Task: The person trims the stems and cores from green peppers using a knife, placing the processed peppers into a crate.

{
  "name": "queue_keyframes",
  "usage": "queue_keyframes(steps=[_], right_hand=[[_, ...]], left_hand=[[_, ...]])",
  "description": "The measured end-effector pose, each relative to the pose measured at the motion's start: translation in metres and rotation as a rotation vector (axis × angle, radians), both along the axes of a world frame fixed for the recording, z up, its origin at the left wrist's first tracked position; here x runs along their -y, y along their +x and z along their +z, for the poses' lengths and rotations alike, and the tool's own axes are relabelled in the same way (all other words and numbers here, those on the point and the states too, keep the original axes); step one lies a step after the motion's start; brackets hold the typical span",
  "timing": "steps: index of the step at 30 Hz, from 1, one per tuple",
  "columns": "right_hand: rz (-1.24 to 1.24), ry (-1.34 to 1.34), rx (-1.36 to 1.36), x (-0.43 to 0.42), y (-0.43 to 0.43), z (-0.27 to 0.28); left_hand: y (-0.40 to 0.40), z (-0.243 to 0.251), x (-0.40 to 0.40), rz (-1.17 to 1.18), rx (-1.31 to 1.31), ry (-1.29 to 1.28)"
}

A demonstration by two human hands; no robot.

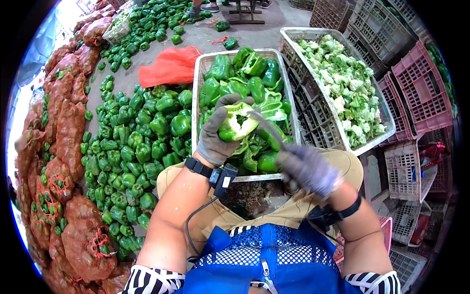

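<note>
My left hand (216, 136), in a grey glove, holds a cut green bell pepper (240, 123) with its pale inside facing up. My right hand (308, 169), gloved and blurred, grips a knife (270, 128) whose blade points toward the pepper; whether the tip touches it cannot be told. Both hands are above a white plastic crate (196, 88) that holds whole and cut green bell peppers. A second crate (347, 137), to the right, is filled with pale green pepper cores (352, 88).
Many green peppers (128, 147) lie heaped on the floor at left, beside a red mesh bag (169, 66). Filled mesh sacks (71, 136) line the far left. Stacked plastic crates (422, 88) stand at right. Part of another person's foot (210, 7) shows at the top.
</note>
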State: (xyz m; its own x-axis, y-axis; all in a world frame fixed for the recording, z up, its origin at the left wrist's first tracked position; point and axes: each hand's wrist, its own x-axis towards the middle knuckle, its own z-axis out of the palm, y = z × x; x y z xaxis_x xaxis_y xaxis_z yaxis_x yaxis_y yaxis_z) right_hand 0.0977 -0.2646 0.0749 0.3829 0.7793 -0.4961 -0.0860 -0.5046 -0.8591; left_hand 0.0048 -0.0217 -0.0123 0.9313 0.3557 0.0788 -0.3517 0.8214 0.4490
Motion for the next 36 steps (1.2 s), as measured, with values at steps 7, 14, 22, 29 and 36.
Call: queue_keyframes(steps=[7, 14, 22, 29, 36], right_hand=[[0.105, -0.031, -0.013, -0.024, -0.010, -0.016], [0.399, -0.100, 0.372, -0.050, 0.009, -0.001], [-0.153, 0.160, 0.116, -0.054, 0.033, 0.017], [-0.180, 0.154, -0.006, -0.049, 0.049, 0.005], [-0.392, 0.106, 0.059, -0.063, 0.051, 0.003]], left_hand=[[-0.004, 0.008, 0.003, -0.015, 0.040, 0.035], [-0.014, 0.007, -0.004, 0.067, -0.037, 0.021], [0.018, 0.003, -0.168, 0.860, -0.259, 1.520], [0.136, -0.063, -0.228, -0.026, -1.546, 2.183], [0.070, -0.042, -0.262, 0.230, -0.646, 1.279]])
